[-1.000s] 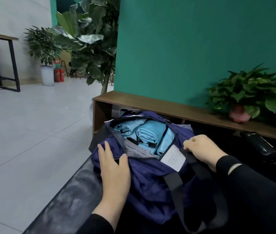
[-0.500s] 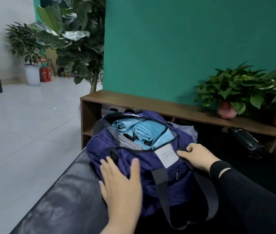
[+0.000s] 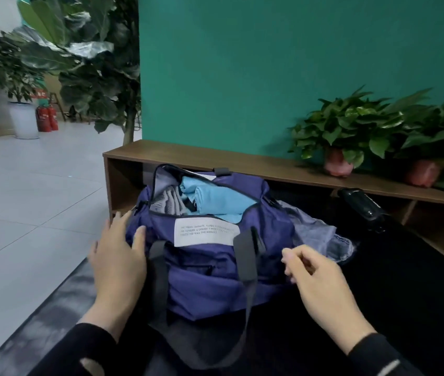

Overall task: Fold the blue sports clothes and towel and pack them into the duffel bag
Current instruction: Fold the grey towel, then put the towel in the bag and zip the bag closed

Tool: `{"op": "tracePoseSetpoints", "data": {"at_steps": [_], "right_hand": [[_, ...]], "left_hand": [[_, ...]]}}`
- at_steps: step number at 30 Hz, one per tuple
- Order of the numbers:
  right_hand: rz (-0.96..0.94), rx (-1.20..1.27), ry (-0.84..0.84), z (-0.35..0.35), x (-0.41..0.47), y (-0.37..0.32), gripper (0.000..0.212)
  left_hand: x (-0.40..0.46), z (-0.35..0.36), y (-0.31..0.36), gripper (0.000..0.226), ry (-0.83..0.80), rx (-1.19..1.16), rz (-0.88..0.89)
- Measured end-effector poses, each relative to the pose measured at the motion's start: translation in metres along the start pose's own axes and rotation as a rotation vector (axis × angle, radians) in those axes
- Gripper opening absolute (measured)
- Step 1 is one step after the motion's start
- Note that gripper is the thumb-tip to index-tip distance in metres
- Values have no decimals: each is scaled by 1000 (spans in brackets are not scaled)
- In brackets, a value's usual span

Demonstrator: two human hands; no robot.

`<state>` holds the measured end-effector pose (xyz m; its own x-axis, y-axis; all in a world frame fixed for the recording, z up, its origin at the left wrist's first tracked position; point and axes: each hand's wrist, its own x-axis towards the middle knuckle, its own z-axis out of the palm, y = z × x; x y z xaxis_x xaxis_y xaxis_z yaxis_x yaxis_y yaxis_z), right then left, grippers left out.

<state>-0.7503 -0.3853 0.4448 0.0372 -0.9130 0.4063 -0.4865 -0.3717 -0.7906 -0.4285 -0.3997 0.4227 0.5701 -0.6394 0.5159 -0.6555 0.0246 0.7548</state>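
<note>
Left hand (image 3: 119,256) spread flat on the duffel bag's (image 3: 212,253) end at 9 o'clock; right hand (image 3: 321,278) loosely curled at 3 o'clock, holding nothing, just off the fabric. Bag sits centre on the black bench (image 3: 52,321), zip open. Folded blue clothes (image 3: 215,199) packed inside, toward 12. Looks nearly done: brace w/ left, find the zip pull w/ right, draw it slowly so no cloth snags.

The duffel bag (image 3: 215,256) sits unzipped on a dark bench (image 3: 52,321), its mouth open from above but largely filled by folded light blue cloth (image 3: 215,199). A wooden shelf (image 3: 242,164) stands close behind it, and a grey garment (image 3: 315,234) and black bottle (image 3: 361,207) crowd its right. The floor (image 3: 25,213) lies open on its left.
</note>
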Motion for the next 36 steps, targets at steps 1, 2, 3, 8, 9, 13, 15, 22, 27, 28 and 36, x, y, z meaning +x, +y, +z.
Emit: {"op": "tracePoseSetpoints", "data": {"at_steps": [1,2,3,8,9,13,15,22,27,28,36], "right_hand": [[-48,-81,135,-7,-5,8,20],[-76,-160,220,-13,-7,18,12],[-64,-208,225,-18,-7,30,6],[30,-440,-69,-21,10,60,42],[-7,-524,-101,-18,11,61,45],[-71,-444,-251,-25,1,53,27],[-5,-70,-265,-40,-7,47,27],[152,-25,576,-124,61,130,5],[233,-197,579,-157,127,187,63],[238,-205,566,-159,142,196,72],[388,-216,462,-167,230,234,96]], "left_hand": [[-5,-4,12,30,60,-45,69],[-12,-7,30,26,95,-101,162],[-23,-7,51,23,88,-153,275],[-114,38,147,27,-292,-216,774],[-127,51,159,28,-375,-200,783],[-138,99,183,37,-655,-91,569],[-135,118,188,29,-664,-73,491],[-146,195,218,36,-573,97,651],[-147,250,238,60,-844,498,714],[-149,256,240,63,-892,554,705],[-158,270,234,89,-974,557,712]]}}
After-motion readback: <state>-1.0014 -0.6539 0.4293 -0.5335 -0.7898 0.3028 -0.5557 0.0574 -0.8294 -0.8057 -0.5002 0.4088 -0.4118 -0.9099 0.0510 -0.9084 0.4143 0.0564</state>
